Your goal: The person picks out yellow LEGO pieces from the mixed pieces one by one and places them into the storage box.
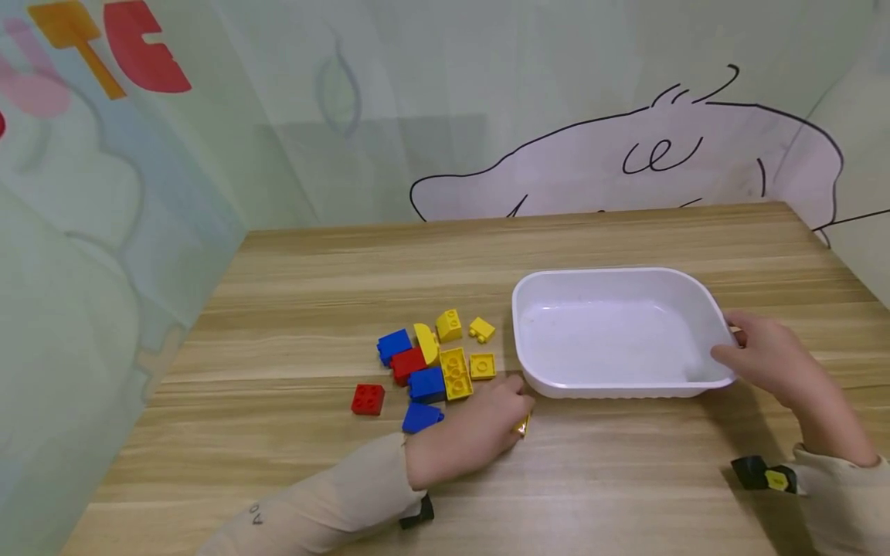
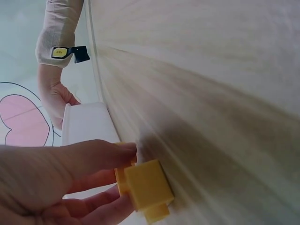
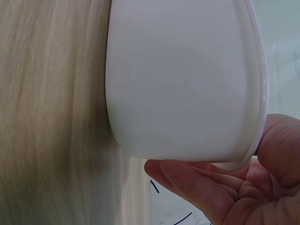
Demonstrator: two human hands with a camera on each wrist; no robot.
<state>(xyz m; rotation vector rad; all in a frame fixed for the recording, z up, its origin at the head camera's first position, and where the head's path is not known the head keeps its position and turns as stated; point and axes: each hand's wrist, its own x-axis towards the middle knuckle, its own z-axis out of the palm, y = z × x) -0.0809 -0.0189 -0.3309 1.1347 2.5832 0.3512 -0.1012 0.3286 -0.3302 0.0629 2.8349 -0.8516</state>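
Between the thumb and fingers of my left hand (image 1: 480, 425) is a yellow toy building brick (image 2: 149, 185), seen best in the left wrist view and mostly covered by the hand in the head view. That hand is low over the table, just off the near left corner of a white plastic tub (image 1: 612, 332). My right hand (image 1: 772, 359) grips the tub's right end, thumb over the rim and fingers against the outer wall, as the right wrist view shows. Nothing lies inside the tub.
Left of the tub lies a cluster of loose bricks, among them a blue brick (image 1: 426, 384), a yellow brick (image 1: 456, 374) and a yellow half-round piece (image 1: 426, 344). A red brick (image 1: 368, 399) sits apart at the left. The wooden table (image 1: 313, 286) meets a printed wall behind.
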